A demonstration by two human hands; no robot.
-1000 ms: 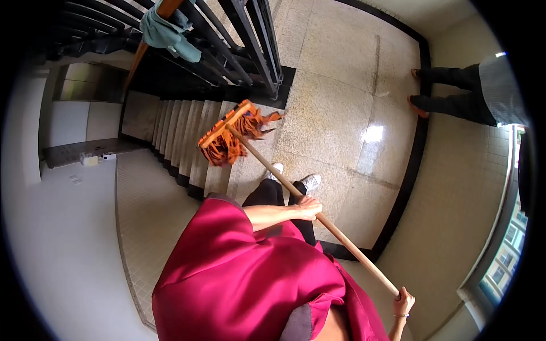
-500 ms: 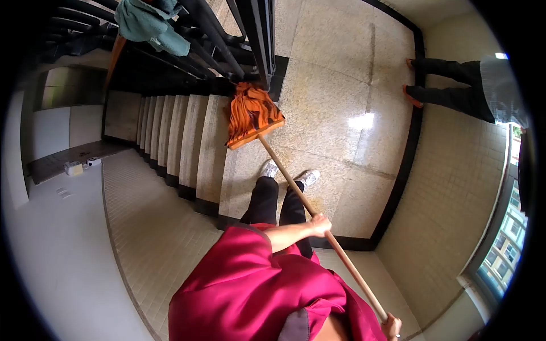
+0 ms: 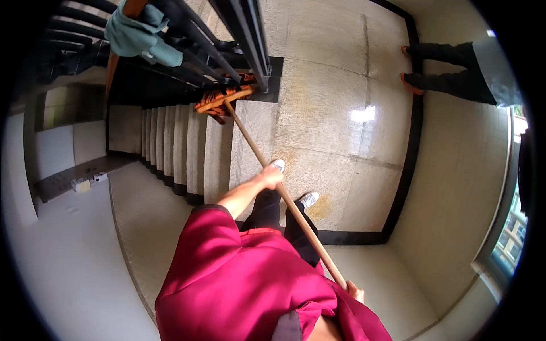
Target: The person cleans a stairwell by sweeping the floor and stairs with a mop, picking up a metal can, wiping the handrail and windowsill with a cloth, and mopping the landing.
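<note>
My left hand (image 3: 271, 177) is wrapped round the middle of a mop's wooden handle (image 3: 301, 223). Near the handle's upper end, beside my body, my right hand (image 3: 355, 292) grips it too, partly hidden by the red sleeve. The mop head (image 3: 224, 99), with orange and dark strands on a wooden bar, lies at the top edge of the stairs against the foot of the black railing. Part of its strands is hidden behind the bar and the railing posts.
Stairs (image 3: 196, 153) descend to the left of my feet. A black railing (image 3: 242, 34) stands ahead, with a green cloth (image 3: 139, 35) hung over its wooden handrail. Another person (image 3: 449, 77) stands by the right wall. A window (image 3: 506, 233) is at the right.
The mop head has moved forward and left, from the landing to the railing's foot and stair edge. Both my hands have gone forward and left with the handle.
</note>
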